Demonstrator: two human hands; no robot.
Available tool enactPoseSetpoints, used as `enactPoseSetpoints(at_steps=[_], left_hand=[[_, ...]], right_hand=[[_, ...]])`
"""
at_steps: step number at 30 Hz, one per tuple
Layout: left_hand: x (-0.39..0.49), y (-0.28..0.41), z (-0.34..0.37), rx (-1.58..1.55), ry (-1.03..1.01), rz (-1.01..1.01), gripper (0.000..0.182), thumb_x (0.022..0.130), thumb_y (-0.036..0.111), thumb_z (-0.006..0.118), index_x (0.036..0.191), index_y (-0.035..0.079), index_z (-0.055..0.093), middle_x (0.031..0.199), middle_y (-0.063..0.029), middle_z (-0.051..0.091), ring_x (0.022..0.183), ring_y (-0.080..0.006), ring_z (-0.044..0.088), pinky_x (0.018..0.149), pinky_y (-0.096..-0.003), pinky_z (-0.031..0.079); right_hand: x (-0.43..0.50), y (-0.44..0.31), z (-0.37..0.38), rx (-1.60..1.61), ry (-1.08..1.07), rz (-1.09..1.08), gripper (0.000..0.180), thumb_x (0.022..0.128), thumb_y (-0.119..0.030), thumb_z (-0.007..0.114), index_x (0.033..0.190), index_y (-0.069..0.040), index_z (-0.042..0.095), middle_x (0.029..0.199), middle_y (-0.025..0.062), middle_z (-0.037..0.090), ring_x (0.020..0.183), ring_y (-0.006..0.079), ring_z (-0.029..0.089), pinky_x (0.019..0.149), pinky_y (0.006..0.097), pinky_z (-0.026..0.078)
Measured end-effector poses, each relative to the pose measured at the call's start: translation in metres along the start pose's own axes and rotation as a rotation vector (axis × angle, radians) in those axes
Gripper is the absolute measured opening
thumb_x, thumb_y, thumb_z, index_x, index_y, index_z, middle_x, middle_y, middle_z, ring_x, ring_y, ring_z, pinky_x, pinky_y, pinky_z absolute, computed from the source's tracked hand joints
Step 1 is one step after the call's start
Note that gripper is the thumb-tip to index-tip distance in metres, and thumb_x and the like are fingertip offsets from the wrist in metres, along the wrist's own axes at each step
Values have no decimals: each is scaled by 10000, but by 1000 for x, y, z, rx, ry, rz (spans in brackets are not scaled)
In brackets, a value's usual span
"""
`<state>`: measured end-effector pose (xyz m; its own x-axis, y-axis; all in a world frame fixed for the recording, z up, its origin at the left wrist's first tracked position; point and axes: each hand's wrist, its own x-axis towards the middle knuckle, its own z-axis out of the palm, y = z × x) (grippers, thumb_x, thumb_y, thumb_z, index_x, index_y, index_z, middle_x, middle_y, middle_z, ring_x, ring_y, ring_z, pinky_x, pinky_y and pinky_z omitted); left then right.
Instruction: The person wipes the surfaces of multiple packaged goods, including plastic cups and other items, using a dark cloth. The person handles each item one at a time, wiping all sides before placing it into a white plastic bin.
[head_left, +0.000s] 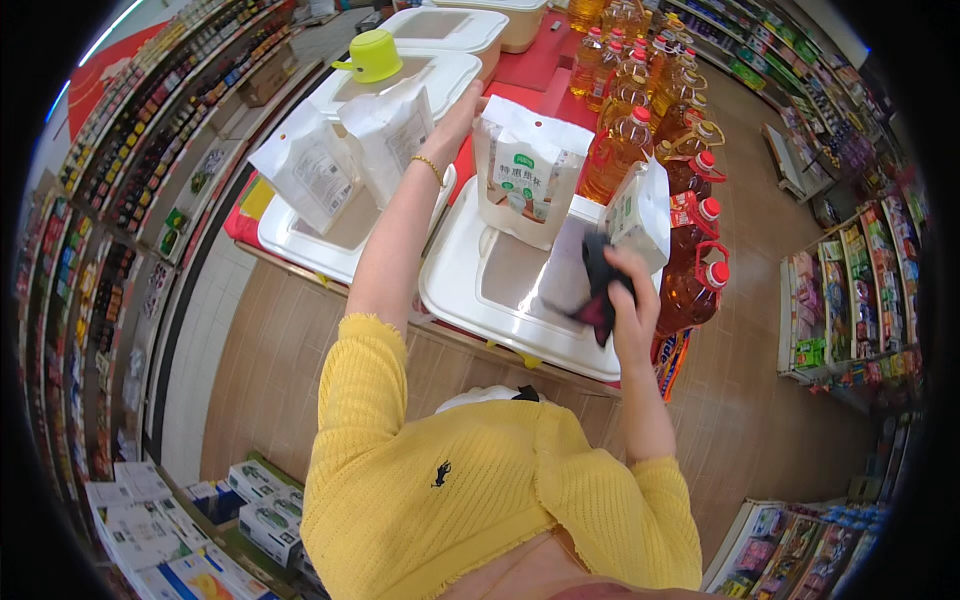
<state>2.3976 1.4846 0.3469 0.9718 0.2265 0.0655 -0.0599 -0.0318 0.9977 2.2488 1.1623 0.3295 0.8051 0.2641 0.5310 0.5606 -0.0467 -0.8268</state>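
My right hand (634, 292) is closed on a dark cloth (600, 285), blurred, over the right end of a white bin lid with a clear window (450, 281). My left hand (457, 120) reaches between the standing white pouches; its fingertips are partly hidden at the edge of the printed white pouch (532, 172), and whether they grip it cannot be told. Another white pouch (641, 214) stands just beyond my right hand. Left of my left forearm, two more white pouches (311, 169) stand on a second lidded bin (281, 236).
Oil bottles with red caps (622, 150) crowd the table's right side. A lime green scoop (375, 56) sits on a rear bin lid (457, 71). Shop shelves (112, 285) line the left, with more shelving (847, 292) at right. Cartons (262, 517) lie at lower left.
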Motion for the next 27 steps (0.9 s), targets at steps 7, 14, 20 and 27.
enactPoseSetpoints(at_steps=[7,14,20,27], left_hand=[[31,-32,11,-253,-286,-36,700,965,591,222,1198,24,560,1191,-67,591,1136,-150,500,1023,-317,324],[-1,-24,12,-443,-326,-44,777,935,651,189,1196,15,551,1169,-111,604,1028,-197,578,904,-368,448],[4,-22,6,-394,-358,-23,782,940,642,183,1192,-7,541,1220,-128,577,1134,-246,526,994,-405,389],[-10,0,17,-458,-259,-82,553,980,475,338,1166,3,557,1209,-82,582,1126,-186,510,1019,-339,339]], right_hand=[[155,27,100,-463,60,-415,263,802,-44,540,1044,-49,643,1040,143,602,974,326,570,869,406,457],[224,61,134,-995,-76,-195,294,787,-77,517,1018,-112,695,941,148,648,907,357,600,809,443,484],[215,23,75,-432,275,-358,307,815,-50,475,1056,-29,664,981,184,632,927,307,604,847,367,466],[104,-6,34,-5,213,-54,364,796,-3,427,1089,43,638,1071,96,644,1023,170,575,920,254,402]])
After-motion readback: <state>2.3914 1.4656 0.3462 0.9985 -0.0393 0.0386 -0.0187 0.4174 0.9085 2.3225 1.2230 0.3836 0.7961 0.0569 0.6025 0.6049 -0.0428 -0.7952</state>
